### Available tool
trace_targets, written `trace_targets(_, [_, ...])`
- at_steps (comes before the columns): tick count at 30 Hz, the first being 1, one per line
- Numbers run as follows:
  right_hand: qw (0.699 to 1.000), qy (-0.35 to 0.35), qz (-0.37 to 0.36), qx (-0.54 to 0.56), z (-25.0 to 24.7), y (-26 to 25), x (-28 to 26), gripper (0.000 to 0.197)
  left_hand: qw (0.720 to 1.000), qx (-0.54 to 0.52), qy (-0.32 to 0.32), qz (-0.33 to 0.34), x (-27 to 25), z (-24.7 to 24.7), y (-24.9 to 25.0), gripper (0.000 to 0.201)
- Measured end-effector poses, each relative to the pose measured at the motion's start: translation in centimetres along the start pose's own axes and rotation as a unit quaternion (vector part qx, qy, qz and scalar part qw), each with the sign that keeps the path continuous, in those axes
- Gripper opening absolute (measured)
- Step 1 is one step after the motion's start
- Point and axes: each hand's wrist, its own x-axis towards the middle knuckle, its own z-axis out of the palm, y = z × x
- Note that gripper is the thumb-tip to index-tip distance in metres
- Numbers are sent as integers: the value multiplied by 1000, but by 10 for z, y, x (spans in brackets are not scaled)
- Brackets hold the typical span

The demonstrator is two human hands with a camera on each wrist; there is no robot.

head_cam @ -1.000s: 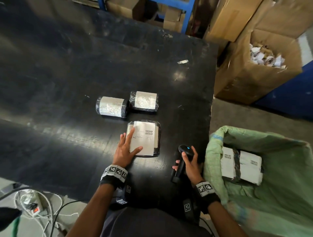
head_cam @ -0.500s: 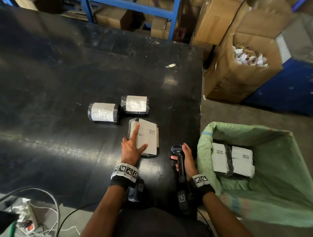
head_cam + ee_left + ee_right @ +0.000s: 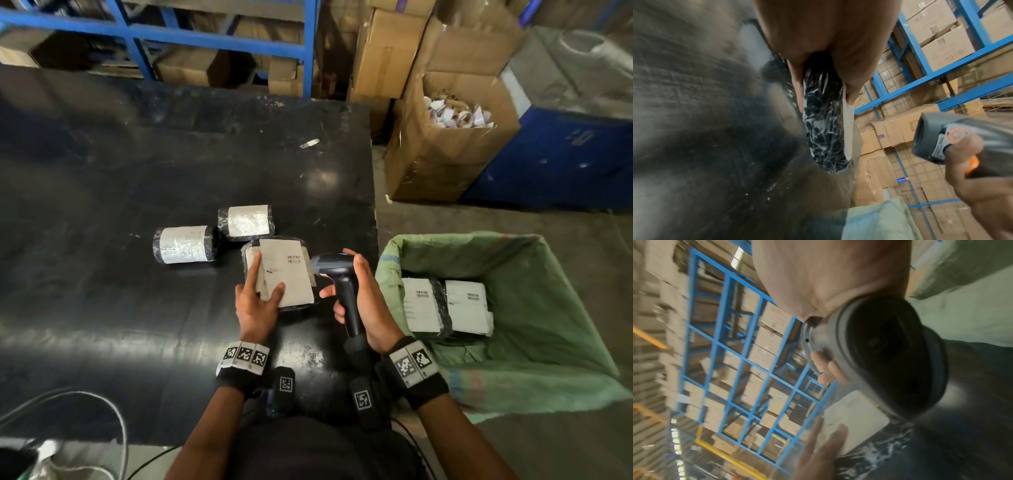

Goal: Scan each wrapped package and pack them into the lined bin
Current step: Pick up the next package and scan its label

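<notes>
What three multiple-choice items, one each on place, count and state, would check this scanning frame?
1. Where does the lined bin stand?
A. On the table
B. On the floor off the table's right edge
C. On the blue rack

2. How many wrapped packages lie untouched on the table?
A. Two
B. Four
C. None

3. What is the left hand doing?
A. Hanging idle
B. Pressing the table
C. Gripping a flat package lifted off the table

Key: 1 B, the green-lined bin sits beside the table's edge. 2 A, two rolls lie behind the hands. 3 C, the left wrist view shows fingers and thumb pinching it, while the right hand aims the barcode scanner.
</notes>
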Motion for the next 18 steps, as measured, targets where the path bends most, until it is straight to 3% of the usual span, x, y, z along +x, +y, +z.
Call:
trace_targets(6, [998,-1,-59,3,10,-20,-25,38,997,-46,25,49,-10,6,16,78])
trace_targets(13, [996,-12,-89,-4,11,-27,-38,42,997,-51,14,51,-19,2,24,77])
trace_targets(18, [995,17,-44,-85,6,-8,-24,43,997,-54,30,52,-22,-9,20,76])
